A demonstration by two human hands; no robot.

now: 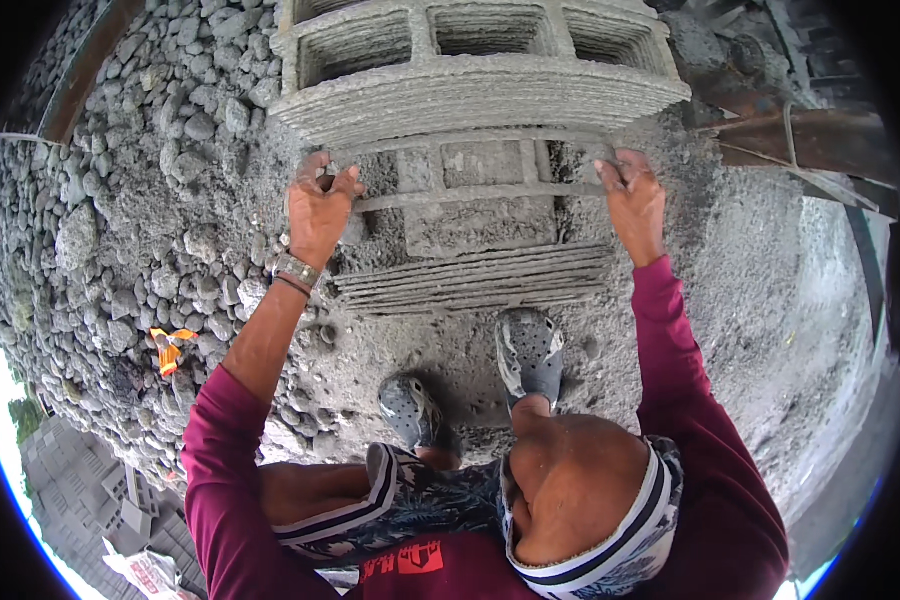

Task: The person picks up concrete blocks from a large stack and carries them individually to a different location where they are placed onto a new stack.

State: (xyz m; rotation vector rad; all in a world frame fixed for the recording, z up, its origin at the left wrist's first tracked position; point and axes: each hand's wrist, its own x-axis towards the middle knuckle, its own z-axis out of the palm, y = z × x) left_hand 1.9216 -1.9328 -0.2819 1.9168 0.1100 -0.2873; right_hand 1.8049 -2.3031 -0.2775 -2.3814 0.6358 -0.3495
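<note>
Between my hands is a thin grey ladder-shaped plate [480, 191], caked with cement, with long bars and short crosspieces. My left hand [320, 205] has its fingers closed on the plate's left end. At the right end, my right hand [632, 195] pinches it between thumb and fingers. Through its openings shows a grey block-like surface [480, 225]. Just beyond stands a tall layered grey stack [480, 95] with rectangular openings. Closer to my feet lies a low stack of thin grey plates [475, 280].
Loose grey stones [110, 240] cover the left side, with an orange wrapper [170, 350] among them. Rusty metal beams [810, 145] jut in at the right. My feet in grey clogs [530, 352] stand on sandy ground. Grey blocks [80, 480] sit at the lower left.
</note>
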